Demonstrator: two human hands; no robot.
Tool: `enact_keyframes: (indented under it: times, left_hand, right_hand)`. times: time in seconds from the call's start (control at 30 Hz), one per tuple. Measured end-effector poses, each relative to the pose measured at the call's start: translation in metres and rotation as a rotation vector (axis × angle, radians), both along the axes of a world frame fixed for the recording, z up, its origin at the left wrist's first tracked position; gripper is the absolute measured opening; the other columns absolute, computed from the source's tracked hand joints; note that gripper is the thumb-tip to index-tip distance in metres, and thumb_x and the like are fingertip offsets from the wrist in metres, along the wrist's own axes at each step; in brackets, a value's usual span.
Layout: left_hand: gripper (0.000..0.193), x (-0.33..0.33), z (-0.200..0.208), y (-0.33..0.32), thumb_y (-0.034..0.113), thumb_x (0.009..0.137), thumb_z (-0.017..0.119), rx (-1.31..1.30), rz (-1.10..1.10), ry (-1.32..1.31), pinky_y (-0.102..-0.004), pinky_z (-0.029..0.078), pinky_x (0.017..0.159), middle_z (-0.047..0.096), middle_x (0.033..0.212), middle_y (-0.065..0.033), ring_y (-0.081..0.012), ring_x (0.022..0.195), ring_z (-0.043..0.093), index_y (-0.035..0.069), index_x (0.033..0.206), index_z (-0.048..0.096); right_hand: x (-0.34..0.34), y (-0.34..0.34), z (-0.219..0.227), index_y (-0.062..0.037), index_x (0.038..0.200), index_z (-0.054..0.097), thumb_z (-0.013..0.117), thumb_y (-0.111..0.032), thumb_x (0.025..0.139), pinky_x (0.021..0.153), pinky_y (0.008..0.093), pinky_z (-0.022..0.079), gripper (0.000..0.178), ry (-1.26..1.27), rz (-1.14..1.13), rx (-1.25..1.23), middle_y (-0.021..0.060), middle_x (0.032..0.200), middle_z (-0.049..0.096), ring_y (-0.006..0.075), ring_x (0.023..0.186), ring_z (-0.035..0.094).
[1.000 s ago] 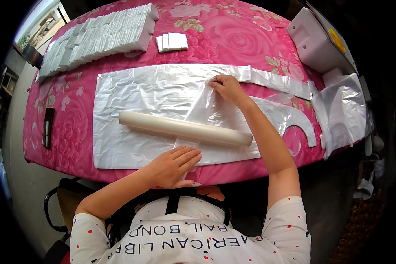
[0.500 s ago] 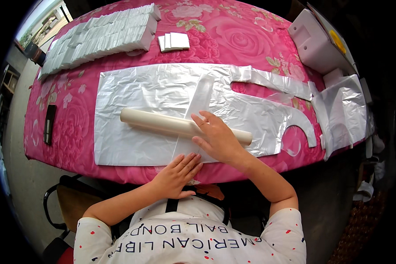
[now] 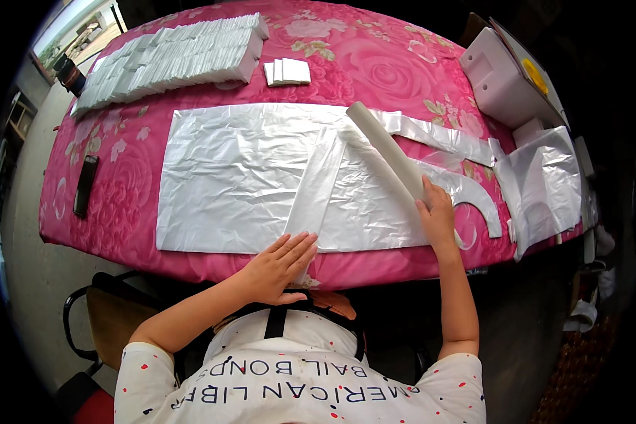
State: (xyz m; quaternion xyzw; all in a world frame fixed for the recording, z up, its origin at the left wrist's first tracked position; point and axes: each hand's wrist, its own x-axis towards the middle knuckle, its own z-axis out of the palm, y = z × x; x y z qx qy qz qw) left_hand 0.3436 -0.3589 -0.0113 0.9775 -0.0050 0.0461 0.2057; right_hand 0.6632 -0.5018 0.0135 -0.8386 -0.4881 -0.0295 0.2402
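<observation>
A white plastic apron [image 3: 233, 177] lies spread flat, its neck loop and strap cutouts toward the right. Across its middle runs a folded strip of the same film [image 3: 314, 180]. My left hand [image 3: 283, 265] rests with fingers stretched out on the lower end of that strip, at the table's near edge. An off-white tube [image 3: 385, 148] lies slantwise over the apron's right part, its far end pointing up and left. My right hand [image 3: 437, 212] has its fingers and thumb around the tube's near end, which the hand partly hides.
Back left stand long rows of folded white packs [image 3: 169, 60], with a few loose ones [image 3: 287, 72] beside them. A black oblong object [image 3: 86, 186] lies at left. More plastic film [image 3: 540, 187] hangs at the right edge, near a white foam box [image 3: 505, 78]. The tablecloth [image 3: 389, 60] is pink floral.
The tube has moved right and swung from nearly crosswise to a steep slant. My right hand has shifted right onto its near end. My left hand stays near the strip's lower end.
</observation>
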Motion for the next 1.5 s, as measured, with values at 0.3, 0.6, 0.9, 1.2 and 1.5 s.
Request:
enact_keyframes:
  times: [0.3, 0.6, 0.9, 1.2, 1.5]
  left_hand:
    - [0.062, 0.002, -0.013, -0.040, 0.019, 0.075, 0.054, 0.112, 0.172, -0.004, -0.0455, 0.020, 0.107, 0.029, 0.141, -0.0188, -0.0311, 0.132, 0.026, 0.001, 0.132, 0.036]
    - [0.063, 0.002, -0.032, -0.056, 0.016, 0.073, 0.053, 0.277, 0.242, -0.009, -0.0454, 0.018, 0.107, 0.029, 0.141, -0.0187, -0.0309, 0.133, 0.026, 0.004, 0.133, 0.037]
    - [0.054, -0.009, -0.024, -0.043, 0.011, 0.078, 0.046, 0.228, 0.134, -0.067, -0.0429, 0.022, 0.107, 0.032, 0.140, -0.0167, -0.0287, 0.132, 0.029, 0.000, 0.130, 0.038]
    - [0.042, -0.025, -0.007, -0.011, 0.010, 0.078, 0.052, 0.022, 0.009, -0.175, -0.0419, 0.033, 0.103, 0.047, 0.127, -0.0136, -0.0252, 0.121, 0.044, -0.001, 0.118, 0.050]
    - [0.052, -0.003, 0.006, 0.012, 0.016, 0.071, 0.060, -0.009, 0.142, -0.223, -0.0413, 0.036, 0.099, 0.051, 0.124, -0.0151, -0.0278, 0.117, 0.048, 0.000, 0.119, 0.049]
  right_hand:
    - [-0.091, 0.013, 0.010, -0.0154, 0.117, 0.056, 0.062, 0.000, 0.069, 0.099, 0.0452, 0.032, 0.051, 0.019, 0.487, -0.108, 0.0076, 0.111, 0.056, 0.0261, 0.103, 0.051]
    - [-0.058, 0.112, -0.008, -0.0158, 0.118, 0.056, 0.057, 0.002, 0.073, 0.103, 0.0474, 0.027, 0.048, -0.009, 0.504, 0.027, 0.0055, 0.111, 0.056, 0.0239, 0.108, 0.050]
    - [-0.051, 0.158, -0.014, -0.0124, 0.117, 0.057, 0.057, 0.003, 0.073, 0.105, 0.0423, 0.026, 0.047, -0.046, 0.403, 0.182, 0.0085, 0.117, 0.055, 0.0258, 0.116, 0.045]
    - [-0.125, 0.069, -0.011, -0.0026, 0.117, 0.053, 0.054, 0.005, 0.066, 0.098, 0.0373, 0.038, 0.051, 0.184, 0.935, -0.075, 0.0127, 0.123, 0.050, 0.0301, 0.116, 0.045]
    - [-0.134, 0.053, -0.025, -0.0026, 0.106, 0.058, 0.056, 0.000, 0.070, 0.091, 0.0367, 0.043, 0.036, 0.129, 0.788, 0.044, 0.0126, 0.116, 0.055, 0.0289, 0.108, 0.051]
